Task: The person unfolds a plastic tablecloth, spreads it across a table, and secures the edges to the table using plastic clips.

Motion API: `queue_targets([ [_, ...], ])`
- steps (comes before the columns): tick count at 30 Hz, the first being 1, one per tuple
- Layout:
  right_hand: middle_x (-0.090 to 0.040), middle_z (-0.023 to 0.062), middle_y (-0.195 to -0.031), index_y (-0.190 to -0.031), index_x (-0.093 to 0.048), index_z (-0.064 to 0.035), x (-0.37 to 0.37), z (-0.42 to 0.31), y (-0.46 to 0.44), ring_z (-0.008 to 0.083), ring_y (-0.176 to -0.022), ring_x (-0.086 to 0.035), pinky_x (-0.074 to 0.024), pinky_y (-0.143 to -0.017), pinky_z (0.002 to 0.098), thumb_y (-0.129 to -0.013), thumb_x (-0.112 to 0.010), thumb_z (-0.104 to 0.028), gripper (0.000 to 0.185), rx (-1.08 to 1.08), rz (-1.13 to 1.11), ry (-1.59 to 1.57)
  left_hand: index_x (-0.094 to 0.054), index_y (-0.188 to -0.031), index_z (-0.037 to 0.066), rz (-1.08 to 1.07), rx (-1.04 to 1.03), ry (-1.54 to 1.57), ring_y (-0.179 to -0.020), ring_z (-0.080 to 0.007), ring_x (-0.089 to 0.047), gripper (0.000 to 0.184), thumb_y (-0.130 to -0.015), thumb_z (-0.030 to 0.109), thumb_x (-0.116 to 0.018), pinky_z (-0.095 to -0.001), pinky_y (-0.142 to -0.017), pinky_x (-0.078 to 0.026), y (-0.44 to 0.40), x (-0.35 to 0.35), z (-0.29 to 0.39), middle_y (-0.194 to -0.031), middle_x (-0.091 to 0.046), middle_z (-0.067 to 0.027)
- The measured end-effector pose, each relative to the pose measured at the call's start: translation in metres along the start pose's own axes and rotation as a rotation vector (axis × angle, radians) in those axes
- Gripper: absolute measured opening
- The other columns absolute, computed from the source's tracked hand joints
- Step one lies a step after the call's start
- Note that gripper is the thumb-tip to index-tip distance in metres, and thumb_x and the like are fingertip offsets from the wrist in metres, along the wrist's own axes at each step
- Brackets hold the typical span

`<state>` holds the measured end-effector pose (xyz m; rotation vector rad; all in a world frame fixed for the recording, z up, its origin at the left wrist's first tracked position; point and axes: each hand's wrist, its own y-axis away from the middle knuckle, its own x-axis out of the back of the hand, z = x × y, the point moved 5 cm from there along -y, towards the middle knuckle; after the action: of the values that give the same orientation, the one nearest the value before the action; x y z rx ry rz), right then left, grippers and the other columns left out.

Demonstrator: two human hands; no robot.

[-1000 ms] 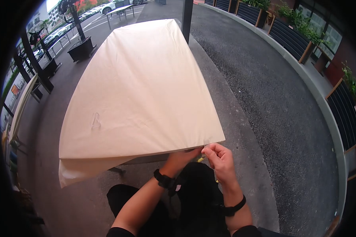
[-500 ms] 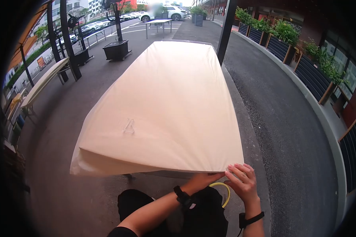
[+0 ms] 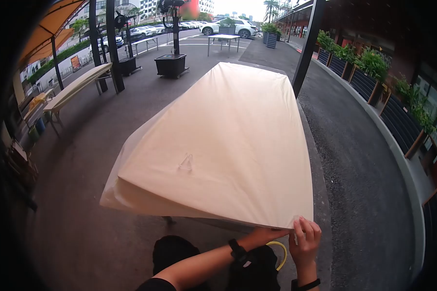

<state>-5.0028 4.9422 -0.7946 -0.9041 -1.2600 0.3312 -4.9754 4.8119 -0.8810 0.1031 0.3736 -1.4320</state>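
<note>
A table draped with a cream cloth [image 3: 238, 140] stands in front of me, its near right corner at my hands. On the cloth lies a small clear triangular loop [image 3: 185, 163]. My left hand [image 3: 266, 236] reaches to the near edge by that corner, its fingertips hidden under the cloth. At the corner itself, my right hand [image 3: 306, 237] has its fingers bent over the cloth's edge, next to a small transparent piece [image 3: 296, 220]. Cloth hangs loose at the near left corner.
A black post [image 3: 307, 53] rises beyond the table's far right corner. A wheeled black box [image 3: 170, 66] and a long cream-topped table [image 3: 80, 87] are on the left. Planters [image 3: 400, 119] line the right side. A yellow hose [image 3: 283, 253] curves below my hands.
The view has tilted up and shifted. My right hand has gone from pinching a clear strip at the edge to lying over the corner. My left hand remains at the near edge.
</note>
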Motion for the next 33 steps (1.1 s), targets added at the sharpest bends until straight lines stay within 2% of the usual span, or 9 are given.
queue_targets([
  [7,-0.047,0.0221,-0.133,-0.128,-0.05,-0.0007,0.001,-0.001,0.025,0.0372,-0.123,-0.047,-0.0392,-0.101,0.0486,-0.079,-0.062,-0.006,0.051,-0.173,0.009,-0.107,-0.057,-0.123,-0.003,0.05,0.155,0.074,-0.108,-0.0153,-0.057,0.04,-0.091,0.02,-0.065,-0.0291,-0.095,-0.045,0.019,-0.005,0.015,-0.12,-0.062,-0.0084],
  [9,-0.038,0.0219,-0.141,-0.138,-0.038,0.001,0.001,0.012,0.038,0.0374,-0.131,-0.037,-0.0304,-0.109,0.0466,-0.083,-0.054,-0.012,0.059,-0.515,0.122,-0.32,-0.057,-0.122,-0.002,0.087,0.174,0.187,-0.107,-0.0153,-0.057,0.038,-0.09,0.017,-0.066,-0.0294,-0.094,-0.045,0.023,-0.003,0.016,-0.119,-0.061,-0.0085],
  [14,-0.049,0.0127,-0.125,-0.129,-0.044,-0.0009,-0.019,0.006,0.08,0.0225,-0.117,-0.048,-0.0387,-0.098,0.0374,-0.095,-0.039,-0.011,0.036,-0.965,0.316,-0.698,-0.052,-0.127,-0.001,0.077,0.244,0.329,-0.111,-0.0224,-0.058,0.038,-0.092,0.012,-0.06,-0.0363,-0.095,-0.047,0.029,0.002,0.01,-0.123,-0.058,-0.0113],
  [19,-0.062,0.0115,-0.102,-0.109,-0.054,-0.0001,-0.05,-0.009,0.113,0.0212,-0.103,-0.058,-0.0447,-0.089,0.0344,-0.096,-0.044,-0.016,0.023,-1.209,0.152,-1.078,-0.046,-0.132,-0.001,0.16,0.334,0.274,-0.116,-0.0235,-0.054,0.041,-0.093,0.009,-0.056,-0.0382,-0.095,-0.048,0.061,0.013,0.031,-0.131,-0.051,-0.0144],
  [21,-0.064,0.0141,-0.104,-0.108,-0.057,0.0002,-0.062,-0.015,0.1,0.0243,-0.106,-0.058,-0.0453,-0.09,0.0376,-0.093,-0.046,-0.016,0.024,-1.304,0.165,-1.548,-0.05,-0.125,-0.001,0.223,0.483,0.208,-0.113,-0.0233,-0.057,0.032,-0.094,0.01,-0.054,-0.0378,-0.094,-0.049,0.091,0.022,0.05,-0.125,-0.056,-0.0158],
  [23,-0.063,0.0156,-0.109,-0.113,-0.056,0.0004,-0.064,-0.007,0.092,0.0265,-0.109,-0.057,-0.0443,-0.093,0.0392,-0.091,-0.047,-0.016,0.029,-1.345,0.186,-1.676,-0.057,-0.114,-0.001,0.172,0.437,0.047,-0.107,-0.0202,-0.06,0.023,-0.095,0.012,-0.054,-0.0351,-0.092,-0.049,0.117,0.039,0.086,-0.115,-0.061,-0.014],
  [25,-0.062,0.0171,-0.114,-0.118,-0.056,0.0007,-0.066,-0.003,0.088,0.0287,-0.113,-0.056,-0.0433,-0.096,0.0409,-0.088,-0.048,-0.016,0.035,-1.384,0.199,-1.802,-0.059,-0.106,0.0,0.316,0.164,-0.169,-0.102,-0.0191,-0.061,0.016,-0.094,0.008,-0.053,-0.0338,-0.092,-0.049,0.14,0.066,0.134,-0.109,-0.063,-0.0131],
  [29,-0.06,0.0199,-0.121,-0.125,-0.053,0.003,-0.063,-0.001,0.074,0.0321,-0.121,-0.051,-0.0349,-0.107,0.0444,-0.082,-0.047,-0.015,0.046,-1.404,0.165,-2.083,-0.058,-0.106,0.001,0.891,-0.332,-0.767,-0.11,-0.0203,-0.056,0.02,-0.091,0.006,-0.045,-0.0363,-0.1,-0.043,0.178,0.132,0.226,-0.112,-0.06,-0.0139],
  [33,-0.059,0.0215,-0.121,-0.12,-0.055,0.0061,-0.06,-0.001,0.069,0.0327,-0.122,-0.049,-0.0293,-0.113,0.046,-0.077,-0.046,-0.014,0.048,-1.405,0.214,-2.29,-0.048,-0.125,0.001,1.111,-0.295,-1.036,-0.124,-0.0259,-0.045,0.038,-0.088,0.008,-0.047,-0.0411,-0.11,-0.031,0.206,0.235,0.234,-0.129,-0.05,-0.0162],
])
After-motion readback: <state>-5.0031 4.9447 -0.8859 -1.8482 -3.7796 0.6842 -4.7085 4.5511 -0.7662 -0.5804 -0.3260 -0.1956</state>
